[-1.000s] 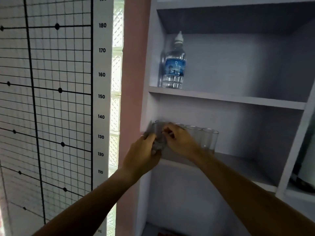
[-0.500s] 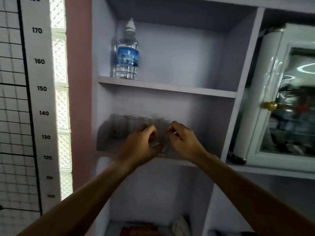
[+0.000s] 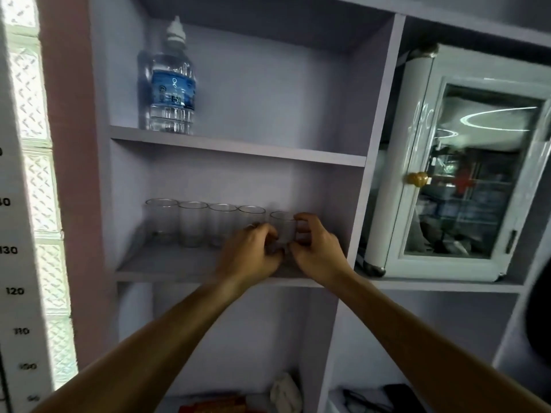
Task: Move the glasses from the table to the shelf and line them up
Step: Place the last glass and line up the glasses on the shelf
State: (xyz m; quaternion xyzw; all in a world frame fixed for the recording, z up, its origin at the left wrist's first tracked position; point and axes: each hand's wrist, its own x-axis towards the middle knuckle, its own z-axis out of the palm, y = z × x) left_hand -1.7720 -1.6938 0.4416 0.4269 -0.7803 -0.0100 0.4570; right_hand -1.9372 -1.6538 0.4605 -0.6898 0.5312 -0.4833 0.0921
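Observation:
Several clear glasses stand in a row on the middle shelf (image 3: 167,268) of a lilac cabinet. The leftmost glass (image 3: 161,219) is near the left wall, with others (image 3: 193,223) beside it. The rightmost glass (image 3: 284,229) stands a little apart from the row. My left hand (image 3: 252,253) grips its left side and my right hand (image 3: 316,248) grips its right side, fingers curled round it. Its base is hidden behind my fingers.
A water bottle (image 3: 171,84) with a blue label stands on the upper shelf. A white glass-door cabinet (image 3: 465,171) with a gold knob sits to the right. A height chart (image 3: 15,290) hangs at the far left. Items lie on the lower shelf (image 3: 286,391).
Both hands moved rightward along the shelf, from the left end of the row to the rightmost glass. The view also shifted right.

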